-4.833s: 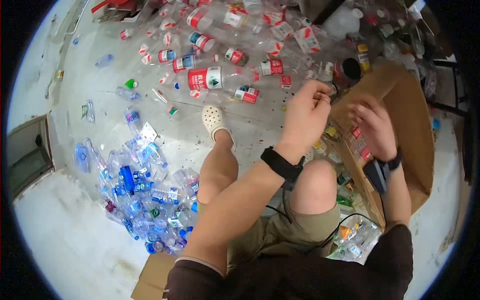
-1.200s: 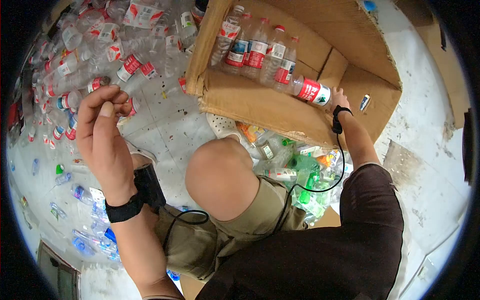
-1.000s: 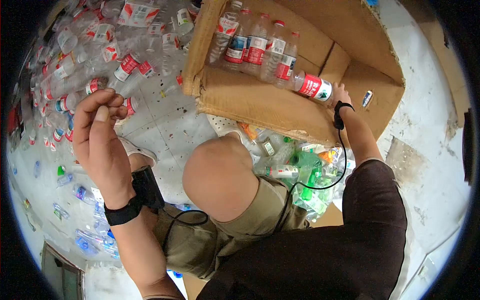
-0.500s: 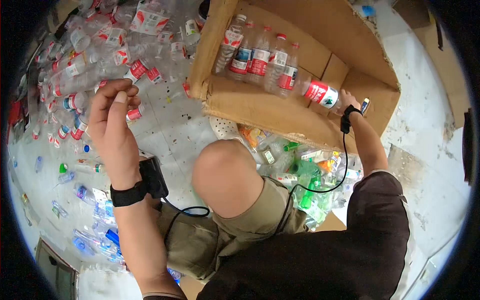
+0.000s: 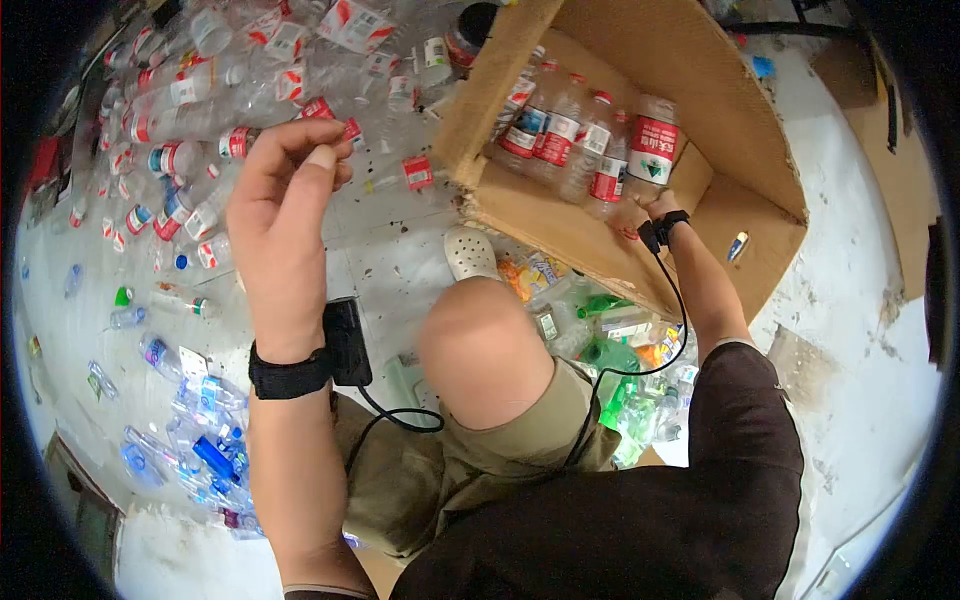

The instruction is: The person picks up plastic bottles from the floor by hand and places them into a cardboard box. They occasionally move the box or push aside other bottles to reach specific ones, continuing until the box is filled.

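Inside the cardboard box [image 5: 560, 226], a clear bottle with a red and white label [image 5: 654, 148] stands at the right end of a row of bottles. My right hand [image 5: 655, 205] is wrapped round its lower end. The row of red-capped bottles [image 5: 562, 135] lines the box's left part, with red, white and blue labels. My left hand [image 5: 290, 195] is raised at the left, over the floor. Its fingers are curled with thumb and fingertips close together, and nothing shows between them.
Many clear bottles [image 5: 180, 95] lie heaped at the upper left. Blue-tinted bottles [image 5: 213, 458] lie at the lower left, and green bottles [image 5: 612, 355] lie below the box. A small battery-like object [image 5: 738, 247] rests in the box. Cables hang from both wrists.
My right hand has moved left and turned the bottle from lying slanted to nearly upright beside the row. My left hand has shifted right and slightly up in view.
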Demonstrator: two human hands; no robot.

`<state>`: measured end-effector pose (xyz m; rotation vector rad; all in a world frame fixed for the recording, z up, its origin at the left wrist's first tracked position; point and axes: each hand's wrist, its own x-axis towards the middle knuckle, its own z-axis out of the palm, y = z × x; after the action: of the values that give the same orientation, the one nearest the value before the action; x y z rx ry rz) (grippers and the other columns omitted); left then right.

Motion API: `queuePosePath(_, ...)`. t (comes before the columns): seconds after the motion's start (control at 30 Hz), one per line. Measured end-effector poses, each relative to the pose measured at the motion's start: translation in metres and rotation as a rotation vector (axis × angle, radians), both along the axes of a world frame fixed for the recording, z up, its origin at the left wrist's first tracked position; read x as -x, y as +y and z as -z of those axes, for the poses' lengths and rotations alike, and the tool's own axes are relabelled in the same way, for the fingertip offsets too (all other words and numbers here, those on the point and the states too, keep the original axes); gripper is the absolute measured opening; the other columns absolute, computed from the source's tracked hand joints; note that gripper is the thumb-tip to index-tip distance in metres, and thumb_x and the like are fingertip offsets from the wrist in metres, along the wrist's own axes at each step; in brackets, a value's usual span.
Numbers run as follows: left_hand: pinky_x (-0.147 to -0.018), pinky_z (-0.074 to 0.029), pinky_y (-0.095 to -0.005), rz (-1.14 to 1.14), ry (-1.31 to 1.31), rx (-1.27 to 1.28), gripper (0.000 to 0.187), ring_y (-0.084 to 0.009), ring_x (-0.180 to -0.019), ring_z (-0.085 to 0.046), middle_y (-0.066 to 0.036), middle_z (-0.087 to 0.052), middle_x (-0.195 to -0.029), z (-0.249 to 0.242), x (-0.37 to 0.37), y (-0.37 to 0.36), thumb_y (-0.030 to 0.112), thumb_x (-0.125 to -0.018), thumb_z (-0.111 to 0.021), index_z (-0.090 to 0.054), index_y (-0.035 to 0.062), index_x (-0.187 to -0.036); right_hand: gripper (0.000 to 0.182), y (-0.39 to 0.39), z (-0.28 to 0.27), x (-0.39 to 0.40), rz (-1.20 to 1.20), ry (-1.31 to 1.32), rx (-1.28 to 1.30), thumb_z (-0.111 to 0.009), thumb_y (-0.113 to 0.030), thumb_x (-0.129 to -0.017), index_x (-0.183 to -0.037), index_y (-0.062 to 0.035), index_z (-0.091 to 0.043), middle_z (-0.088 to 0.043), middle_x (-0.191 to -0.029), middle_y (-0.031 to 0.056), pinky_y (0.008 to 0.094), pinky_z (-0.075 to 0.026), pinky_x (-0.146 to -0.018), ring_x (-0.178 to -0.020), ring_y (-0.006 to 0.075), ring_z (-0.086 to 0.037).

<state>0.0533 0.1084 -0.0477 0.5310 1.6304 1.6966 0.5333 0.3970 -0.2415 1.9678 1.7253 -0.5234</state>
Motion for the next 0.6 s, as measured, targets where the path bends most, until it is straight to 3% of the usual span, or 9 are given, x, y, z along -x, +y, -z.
queuePosePath(0.07,-0.074,-0.043,-0.0234,-0.003,-0.01,0.003,0.016,-0.0103,-0.079,-0.054,-0.005,-0.06,-0.089,-0.003,0.0,-0.001,0.006,-0.083,-0.052,-0.058,-0.0007,-0.096,0.095,-0.008,-0.004,0.018,0.042,-0.046,-0.028,-0.072,-0.052,-0.065,-0.124,0.0108,-0.032,-0.048,-0.12,0.0274,0.0356,-0.044,-0.086,-0.109,0.0326,-0.051)
queuePosePath(0.17,-0.073,-0.042,-0.0237,0.004,-0.008,0.021,0.018,-0.0112,-0.08,-0.054,-0.006,-0.06,-0.09,-0.004,0.002,-0.002,0.009,-0.083,-0.051,-0.059,0.0,-0.097,0.083,-0.019,-0.009,0.031,0.226,0.09,-0.067,-0.067,-0.053,-0.068,-0.114,0.0115,-0.044,-0.055,-0.11,0.027,0.0372,-0.046,-0.083,-0.104,0.034,-0.055)
queuePosePath(0.43,-0.072,-0.043,-0.0251,0.024,0.04,0.009,0.019,-0.0116,-0.08,-0.055,-0.006,-0.061,-0.09,0.0,0.003,0.0,0.01,-0.083,-0.051,-0.059,0.0009,-0.097,0.068,0.01,0.009,0.004,-0.22,-0.194,0.009,-0.067,-0.049,-0.069,-0.103,0.0086,-0.056,-0.059,-0.102,0.0257,0.039,-0.046,-0.081,-0.098,0.0347,-0.058)
queuePosePath(0.47,-0.069,-0.043,-0.024,0.025,0.028,-0.011,0.017,-0.0102,-0.077,-0.054,-0.005,-0.06,-0.085,0.004,0.003,0.001,0.009,-0.082,-0.052,-0.058,0.0003,-0.095,0.056,0.016,0.01,-0.006,-0.345,-0.117,-0.016,-0.066,-0.046,-0.068,-0.095,0.0038,-0.062,-0.062,-0.095,0.0244,0.0396,-0.047,-0.078,-0.091,0.0345,-0.06)
queuePosePath(0.5,-0.067,-0.044,-0.0229,0.02,0.025,-0.024,0.015,-0.0088,-0.073,-0.053,-0.003,-0.059,-0.08,0.006,0.004,-0.001,0.008,-0.081,-0.053,-0.058,-0.0002,-0.093,0.057,0.023,0.01,-0.011,-0.375,-0.151,-0.012,-0.064,-0.047,-0.07,-0.099,0.0019,-0.061,-0.062,-0.094,0.0248,0.0395,-0.047,-0.077,-0.09,0.0346,-0.06)
queuePosePath(0.57,-0.072,-0.043,-0.0235,0.046,0.125,0.037,0.016,-0.0092,-0.079,-0.054,-0.003,-0.061,-0.086,0.008,0.004,-0.001,0.008,-0.081,-0.054,-0.059,0.0013,-0.095,0.061,0.033,-0.002,-0.003,-0.457,-0.158,0.041,-0.059,-0.051,-0.073,-0.106,0.0003,-0.057,-0.061,-0.094,0.0259,0.0385,-0.048,-0.074,-0.09,0.0319,-0.06)
queuePosePath(0.6,-0.07,-0.044,-0.0233,0.048,0.097,0.039,0.016,-0.009,-0.077,-0.054,-0.002,-0.061,-0.085,0.009,0.0,-0.002,0.009,-0.081,-0.054,-0.059,0.0016,-0.094,0.056,0.04,0.003,-0.006,-0.355,-0.157,-0.108,-0.057,-0.045,-0.077,-0.109,0.0002,-0.053,-0.059,-0.1,0.0247,0.0381,-0.048,-0.071,-0.09,0.0318,-0.059)
